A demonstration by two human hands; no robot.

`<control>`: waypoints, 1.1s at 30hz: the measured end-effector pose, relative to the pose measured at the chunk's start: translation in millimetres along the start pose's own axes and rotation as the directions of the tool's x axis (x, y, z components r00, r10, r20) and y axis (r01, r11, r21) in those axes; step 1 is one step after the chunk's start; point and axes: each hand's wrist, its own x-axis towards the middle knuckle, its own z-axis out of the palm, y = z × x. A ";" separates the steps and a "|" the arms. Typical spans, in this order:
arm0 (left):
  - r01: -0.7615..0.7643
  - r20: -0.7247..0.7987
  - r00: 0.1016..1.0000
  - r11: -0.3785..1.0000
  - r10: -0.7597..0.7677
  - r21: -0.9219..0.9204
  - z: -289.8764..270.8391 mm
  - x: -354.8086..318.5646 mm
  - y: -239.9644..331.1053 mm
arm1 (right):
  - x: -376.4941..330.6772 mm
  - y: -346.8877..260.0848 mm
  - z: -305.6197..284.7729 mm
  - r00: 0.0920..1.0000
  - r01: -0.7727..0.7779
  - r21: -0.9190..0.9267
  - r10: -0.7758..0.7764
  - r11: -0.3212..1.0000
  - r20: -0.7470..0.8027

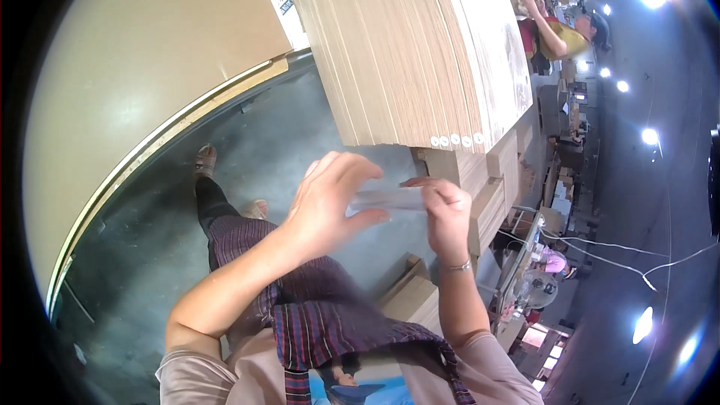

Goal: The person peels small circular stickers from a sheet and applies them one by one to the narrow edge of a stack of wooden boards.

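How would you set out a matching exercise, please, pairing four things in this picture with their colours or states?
Column one
1. Stack of boards
2. Left hand
3. Apron
4. Right hand

Column two
A. Open, thumb and fingers apart
B. Closed on a blurred pale strip
C. Light brown, with white round spots at one end
D. Dark, with coloured stripes

Right pairs: 1-C, 2-A, 3-D, 4-B

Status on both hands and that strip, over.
Right hand: closed on blurred pale strip. Left hand: open near its other end, contact unclear. Board stack beyond.
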 end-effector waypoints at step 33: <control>-0.224 0.027 0.972 0.882 0.234 0.414 -17.6 3.4 10.2 | -12.1 -25.6 62.0 0.976 0.217 -0.298 -0.197 0.929 0.096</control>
